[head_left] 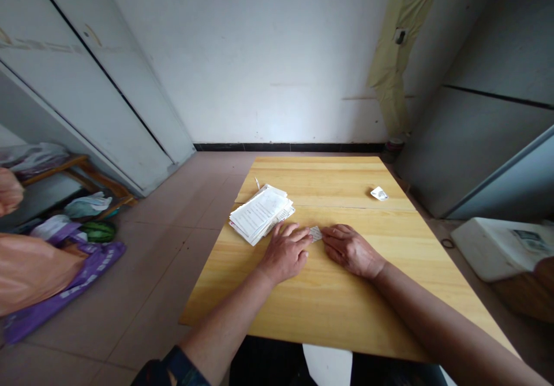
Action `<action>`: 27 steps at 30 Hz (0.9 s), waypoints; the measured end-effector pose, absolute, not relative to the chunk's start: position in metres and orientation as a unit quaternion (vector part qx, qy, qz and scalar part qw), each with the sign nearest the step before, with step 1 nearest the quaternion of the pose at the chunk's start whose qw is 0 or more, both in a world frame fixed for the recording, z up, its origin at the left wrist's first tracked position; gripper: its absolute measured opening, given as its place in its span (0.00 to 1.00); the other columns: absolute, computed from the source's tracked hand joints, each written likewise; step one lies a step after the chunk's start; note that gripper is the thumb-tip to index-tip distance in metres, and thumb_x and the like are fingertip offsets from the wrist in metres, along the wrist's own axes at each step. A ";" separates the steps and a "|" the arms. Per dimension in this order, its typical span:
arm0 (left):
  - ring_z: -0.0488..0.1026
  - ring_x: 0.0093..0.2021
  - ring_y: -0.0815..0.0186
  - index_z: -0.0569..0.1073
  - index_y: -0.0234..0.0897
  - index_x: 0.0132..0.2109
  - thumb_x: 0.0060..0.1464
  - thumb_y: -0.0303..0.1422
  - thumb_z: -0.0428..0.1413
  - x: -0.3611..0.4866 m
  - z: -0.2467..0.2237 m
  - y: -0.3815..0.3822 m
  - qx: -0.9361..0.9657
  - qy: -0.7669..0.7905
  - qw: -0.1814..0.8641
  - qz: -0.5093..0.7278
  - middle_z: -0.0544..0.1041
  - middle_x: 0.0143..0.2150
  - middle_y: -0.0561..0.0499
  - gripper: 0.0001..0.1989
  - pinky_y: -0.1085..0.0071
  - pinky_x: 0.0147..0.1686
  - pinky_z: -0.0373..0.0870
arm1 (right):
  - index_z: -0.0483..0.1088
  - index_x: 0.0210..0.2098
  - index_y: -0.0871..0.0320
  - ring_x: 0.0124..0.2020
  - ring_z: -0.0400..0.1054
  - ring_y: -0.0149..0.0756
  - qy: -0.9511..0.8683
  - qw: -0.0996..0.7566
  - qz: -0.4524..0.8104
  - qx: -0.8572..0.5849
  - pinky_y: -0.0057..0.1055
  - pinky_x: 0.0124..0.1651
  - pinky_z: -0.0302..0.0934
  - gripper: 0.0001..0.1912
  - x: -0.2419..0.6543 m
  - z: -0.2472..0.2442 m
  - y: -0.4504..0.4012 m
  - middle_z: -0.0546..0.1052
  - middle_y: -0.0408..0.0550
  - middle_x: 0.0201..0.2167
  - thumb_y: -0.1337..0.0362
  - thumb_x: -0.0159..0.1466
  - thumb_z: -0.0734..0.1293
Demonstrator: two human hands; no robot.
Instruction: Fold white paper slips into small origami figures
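Observation:
A small light patterned piece of paper (pixel 315 233) lies on the wooden table (pixel 329 317) between my two hands. My left hand (pixel 287 251) rests on the table with its fingers spread, its fingertips at the left edge of the small piece. On the other side, my right hand (pixel 350 250) lies palm down with its fingers bent close together, their tips by the piece's right edge. What is under those fingers is hidden. A loose stack of printed papers (pixel 261 210) sits just beyond my left hand.
Near the table's far right corner lies a small white item (pixel 380 193). A thin white object (pixel 257 183) sticks out behind the papers. Bags and a purple cloth (pixel 93 268) are on the floor at left; a white box (pixel 497 247) stands right of the table.

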State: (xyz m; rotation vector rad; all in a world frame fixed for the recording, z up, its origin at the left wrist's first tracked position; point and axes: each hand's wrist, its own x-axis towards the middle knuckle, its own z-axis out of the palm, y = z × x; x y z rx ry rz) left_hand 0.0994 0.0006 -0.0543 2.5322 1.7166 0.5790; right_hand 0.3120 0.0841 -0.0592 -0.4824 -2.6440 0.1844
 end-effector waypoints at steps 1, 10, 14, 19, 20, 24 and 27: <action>0.61 0.59 0.56 0.71 0.45 0.54 0.55 0.30 0.52 0.099 -0.055 0.000 0.814 0.550 0.013 0.187 0.71 0.58 0.50 0.18 0.49 0.60 0.49 | 0.73 0.44 0.60 0.48 0.66 0.43 -0.958 0.218 0.065 -0.174 0.42 0.51 0.61 0.13 0.313 -0.060 0.084 0.73 0.55 0.50 0.64 0.65 0.60; 0.57 0.64 0.57 0.69 0.42 0.56 0.57 0.30 0.51 0.097 -0.058 0.006 0.829 0.532 -0.009 0.173 0.71 0.58 0.49 0.19 0.50 0.62 0.48 | 0.67 0.56 0.59 0.55 0.61 0.47 -0.963 0.215 0.060 -0.154 0.47 0.56 0.58 0.20 0.310 -0.063 0.086 0.72 0.55 0.54 0.61 0.66 0.61; 0.55 0.65 0.57 0.68 0.41 0.56 0.58 0.31 0.51 0.101 -0.061 0.009 0.805 0.567 -0.033 0.174 0.70 0.59 0.48 0.19 0.51 0.63 0.48 | 0.69 0.54 0.59 0.54 0.64 0.45 -0.962 0.217 0.061 -0.154 0.45 0.56 0.58 0.18 0.307 -0.064 0.086 0.74 0.54 0.51 0.62 0.65 0.61; 0.54 0.65 0.57 0.63 0.39 0.60 0.59 0.35 0.50 0.112 -0.065 0.001 0.806 0.569 -0.027 0.162 0.67 0.61 0.46 0.22 0.49 0.63 0.47 | 0.68 0.54 0.58 0.53 0.64 0.44 -0.960 0.221 0.066 -0.159 0.44 0.55 0.58 0.19 0.305 -0.064 0.085 0.74 0.53 0.52 0.62 0.65 0.62; 0.54 0.65 0.57 0.63 0.38 0.60 0.60 0.36 0.50 0.113 -0.066 0.000 0.806 0.569 -0.021 0.161 0.67 0.61 0.46 0.22 0.47 0.63 0.46 | 0.68 0.55 0.57 0.53 0.65 0.44 -0.959 0.224 0.066 -0.159 0.44 0.55 0.58 0.19 0.305 -0.064 0.085 0.74 0.53 0.52 0.63 0.65 0.61; 0.55 0.65 0.55 0.64 0.41 0.59 0.59 0.38 0.50 0.112 -0.067 0.000 0.803 0.574 -0.007 0.160 0.67 0.61 0.48 0.21 0.44 0.63 0.42 | 0.71 0.52 0.56 0.51 0.67 0.42 -0.955 0.238 0.061 -0.167 0.44 0.54 0.58 0.16 0.305 -0.064 0.085 0.75 0.51 0.50 0.64 0.66 0.60; 0.55 0.65 0.56 0.65 0.44 0.59 0.59 0.37 0.51 0.109 -0.067 0.000 0.803 0.574 -0.002 0.162 0.67 0.61 0.50 0.20 0.43 0.63 0.43 | 0.73 0.48 0.55 0.49 0.68 0.42 -0.953 0.241 0.062 -0.174 0.45 0.54 0.57 0.14 0.308 -0.063 0.086 0.77 0.51 0.48 0.65 0.66 0.60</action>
